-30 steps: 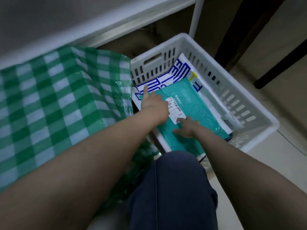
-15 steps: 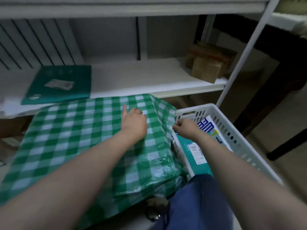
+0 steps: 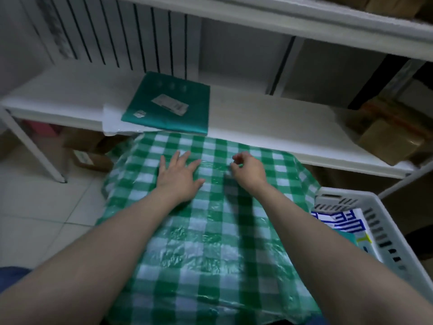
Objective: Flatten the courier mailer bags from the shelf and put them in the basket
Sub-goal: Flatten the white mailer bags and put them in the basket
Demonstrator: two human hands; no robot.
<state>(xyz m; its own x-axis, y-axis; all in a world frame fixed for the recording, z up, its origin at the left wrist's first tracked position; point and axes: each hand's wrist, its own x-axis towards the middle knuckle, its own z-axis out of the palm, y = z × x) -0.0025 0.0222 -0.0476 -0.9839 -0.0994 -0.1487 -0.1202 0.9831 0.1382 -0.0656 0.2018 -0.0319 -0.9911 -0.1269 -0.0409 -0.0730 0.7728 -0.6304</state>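
Observation:
A teal mailer bag (image 3: 169, 104) with a white label lies flat on the white shelf (image 3: 269, 123), on top of a white bag whose edge shows at its left. My left hand (image 3: 179, 174) is spread, fingers straight, over the green checked cloth (image 3: 210, 242) just short of the shelf edge. My right hand (image 3: 248, 170) hovers beside it with its fingers loosely curled and nothing in it. The white basket (image 3: 384, 231) stands at the right and holds a blue-and-white printed bag (image 3: 339, 222) with a teal bag partly showing under my right forearm.
Cardboard boxes (image 3: 389, 141) sit at the shelf's right end, and more boxes (image 3: 91, 156) stand on the tiled floor under the shelf. Another shelf board (image 3: 281, 22) runs above. A white shelf leg (image 3: 32, 151) slants down at the left.
Both hands have left the basket and moved left and forward over the checked cloth toward the shelf. My view has risen from the basket to the shelf.

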